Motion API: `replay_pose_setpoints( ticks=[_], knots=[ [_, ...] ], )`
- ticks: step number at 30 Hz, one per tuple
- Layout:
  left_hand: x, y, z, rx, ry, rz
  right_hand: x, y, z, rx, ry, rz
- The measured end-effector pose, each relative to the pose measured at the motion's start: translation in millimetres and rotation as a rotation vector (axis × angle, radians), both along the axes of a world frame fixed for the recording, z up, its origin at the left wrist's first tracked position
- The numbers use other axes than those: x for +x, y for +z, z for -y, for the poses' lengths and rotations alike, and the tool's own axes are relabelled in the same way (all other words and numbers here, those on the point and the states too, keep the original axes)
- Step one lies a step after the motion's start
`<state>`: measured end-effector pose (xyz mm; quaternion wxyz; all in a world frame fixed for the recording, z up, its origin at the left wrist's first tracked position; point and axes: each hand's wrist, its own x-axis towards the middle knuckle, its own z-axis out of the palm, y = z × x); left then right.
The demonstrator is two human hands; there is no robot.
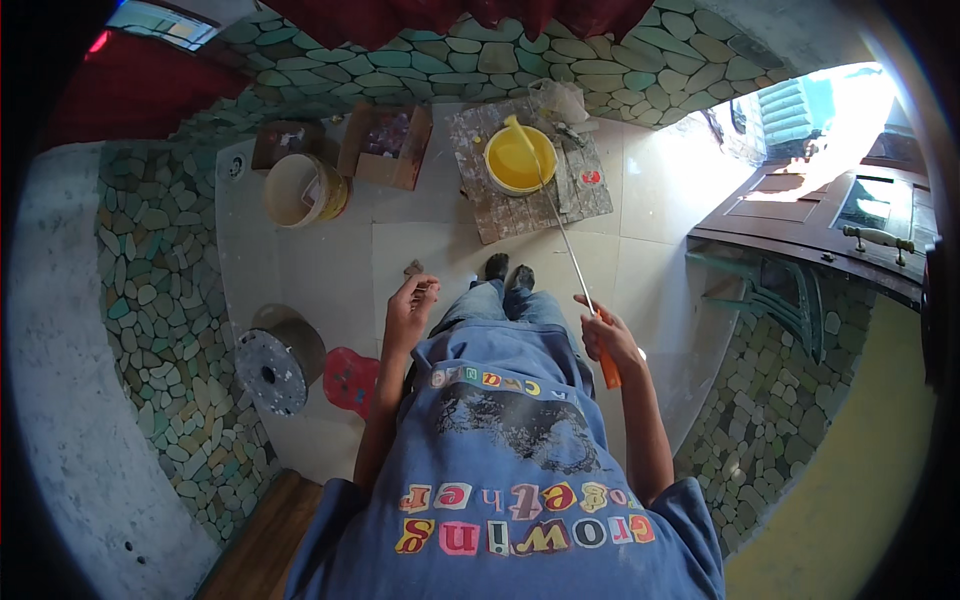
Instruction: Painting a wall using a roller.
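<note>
My right hand (609,337) is closed around the orange handle of a paint roller (566,244). The roller's long metal rod reaches forward, and its yellow-coated head (514,122) lies at the far rim of a bucket of yellow paint (519,166). That bucket stands on a worn wooden board (491,214) with paint stains. To the left, my left hand (411,304) is raised beside my thigh with its fingers curled; I see nothing held in it.
Cardboard boxes (405,176) and a stained bucket (289,191) stand at the far left. A speckled round drum (271,371) and a red stool (351,382) are near my left arm. A green plastic chair (795,300) and a wooden door (795,199) are at the right.
</note>
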<state>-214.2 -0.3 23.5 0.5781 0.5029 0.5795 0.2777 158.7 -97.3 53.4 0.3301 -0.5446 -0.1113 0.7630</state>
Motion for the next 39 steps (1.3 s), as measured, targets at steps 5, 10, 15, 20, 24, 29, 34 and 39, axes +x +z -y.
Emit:
replay_pose_setpoints(
  ticks=[5, 10, 15, 20, 24, 29, 34, 39],
  knots=[
    [3.7, 9.0, -4.5, 0.018, -0.029, -0.045, 18.0, -40.2, 30.0, -0.031, -0.024, -0.203],
    [18.3, 41.7, -17.6, 0.059, -0.135, -0.174, 25.5, -150.0, 51.7, -0.17, -0.039, -0.301],
    [18.3, 60.1, -17.3, 0.121, -0.212, -0.255, 13.4, -190.5, 39.2, -0.175, -0.095, -0.306],
    [18.1, 65.5, -10.1, 0.098, -0.212, -0.286, 3.2, -229.8, 40.0, -0.091, -0.02, -0.061],
    [21.5, 64.2, -7.2, 0.084, -0.242, -0.314, -2.7, -235.6, 43.3, 0.075, 0.09, 0.798],
    [22.2, 67.0, -2.6, 0.097, -0.234, -0.319, -8.9, -204.0, 41.0, 0.154, 0.126, 1.128],
    [23.2, 68.7, -2.2, 0.108, -0.219, -0.312, -5.1, -221.4, 56.8, 0.095, 0.178, 1.124],
    [20.7, 68.7, 5.1, 0.104, -0.197, -0.329, -0.1, -224.7, 35.2, 0.113, 0.22, 1.133]
  ],
)
